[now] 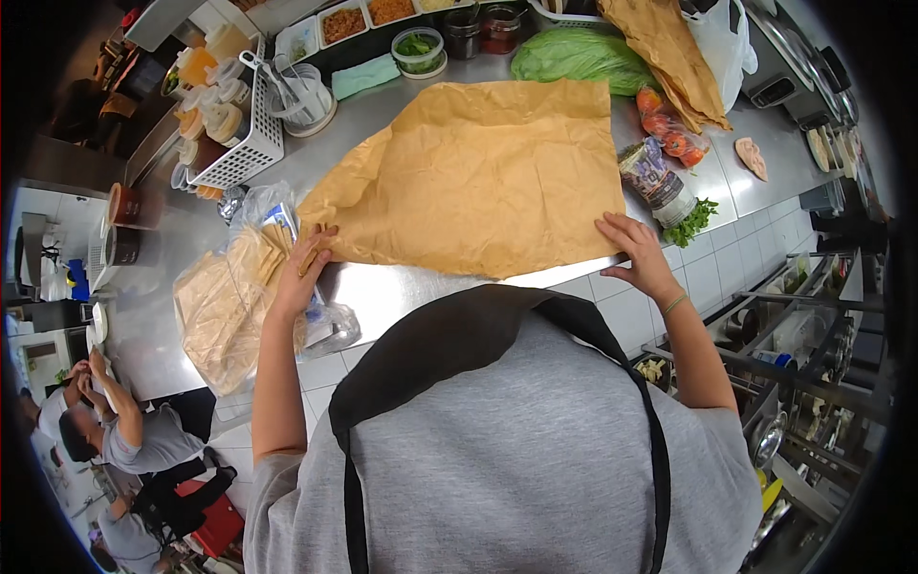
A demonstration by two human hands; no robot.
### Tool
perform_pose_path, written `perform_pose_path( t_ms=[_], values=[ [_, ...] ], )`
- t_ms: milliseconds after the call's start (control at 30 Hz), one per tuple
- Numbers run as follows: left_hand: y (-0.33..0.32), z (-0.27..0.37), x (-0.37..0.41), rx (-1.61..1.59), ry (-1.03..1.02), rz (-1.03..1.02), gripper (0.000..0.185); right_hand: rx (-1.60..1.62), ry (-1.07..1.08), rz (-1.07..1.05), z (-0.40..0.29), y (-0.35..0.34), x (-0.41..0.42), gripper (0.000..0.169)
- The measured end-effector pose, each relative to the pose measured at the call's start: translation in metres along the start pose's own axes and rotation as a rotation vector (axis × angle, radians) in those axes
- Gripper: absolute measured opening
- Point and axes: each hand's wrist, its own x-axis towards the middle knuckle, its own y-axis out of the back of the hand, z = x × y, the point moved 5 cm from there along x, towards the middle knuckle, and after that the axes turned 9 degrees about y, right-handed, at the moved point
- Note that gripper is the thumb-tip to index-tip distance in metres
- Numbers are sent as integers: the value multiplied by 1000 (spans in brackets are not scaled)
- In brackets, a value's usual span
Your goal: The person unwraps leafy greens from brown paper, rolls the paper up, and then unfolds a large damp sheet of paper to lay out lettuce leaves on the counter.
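A large sheet of creased brown paper [473,179] lies spread on the stainless steel table [380,290] before me. My left hand [305,265] is at the paper's near left corner, its fingers curled over the edge; whether they pinch it is unclear. At the near right corner rests my right hand [631,251], fingertips on the paper and thumb apart below the edge. Beyond the paper's far edge sits a green leafy vegetable [581,57]. A packaged bunch of herbs [656,179] and bagged tomatoes [670,129] lie to the right.
Plastic-wrapped folded brown paper [222,308] lies left. A white basket [251,147] holds squeeze bottles; beside it is a container with utensils [297,100]. A green cloth [364,74], a tub of leaves [417,54] and more brown paper [674,57] are farther back. Co-workers [133,430] stand far left.
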Motion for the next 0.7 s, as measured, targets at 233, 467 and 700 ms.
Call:
perform_pose_path(
  t_ms=[233, 467, 700],
  values=[
    [6, -7, 1, -54, 239, 116, 47, 340, -59, 29, 30, -4, -6, 39],
    [5, -10, 11, 69, -8, 237, 28, 763, -233, 387, 47, -25, 8, 20],
    [0, 4, 16, 371, -134, 419, 23, 258, -344, 380, 56, -31, 20, 24]
  ],
)
